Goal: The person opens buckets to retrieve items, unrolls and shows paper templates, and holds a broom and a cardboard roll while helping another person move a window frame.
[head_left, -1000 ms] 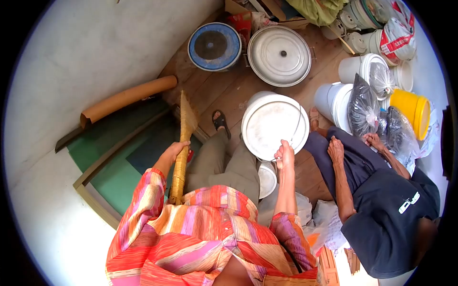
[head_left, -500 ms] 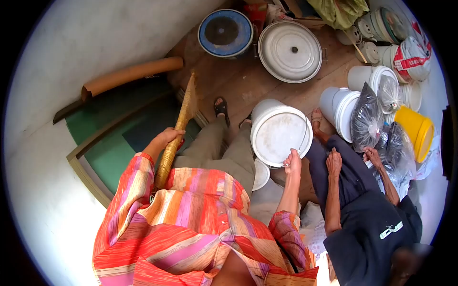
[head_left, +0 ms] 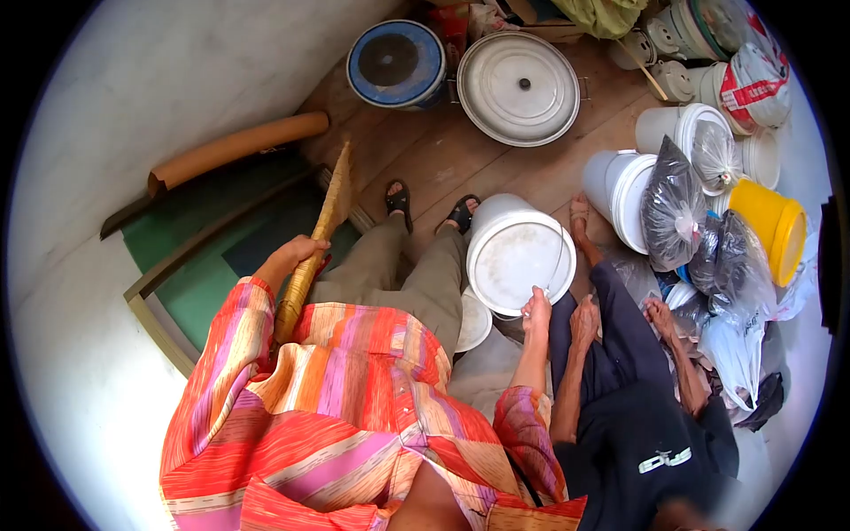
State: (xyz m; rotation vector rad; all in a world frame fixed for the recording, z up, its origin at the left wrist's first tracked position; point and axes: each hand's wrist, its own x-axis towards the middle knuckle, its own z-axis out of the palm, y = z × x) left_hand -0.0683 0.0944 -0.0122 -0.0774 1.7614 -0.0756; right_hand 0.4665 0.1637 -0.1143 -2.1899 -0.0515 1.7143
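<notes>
Seated person, lower right, dark shirt; white lettering too blurred to read. White lidded bucket, centre right, tilted; right hand closed on its wire handle. Straw broom, left of centre, slanted; left hand wrapped round its shaft. Red-and-white bag, upper right, print illegible.

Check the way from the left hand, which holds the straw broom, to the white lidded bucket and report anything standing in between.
The person's own legs lie between the left hand and the white lidded bucket. Nothing visible stands between the right hand and that bucket.
</notes>
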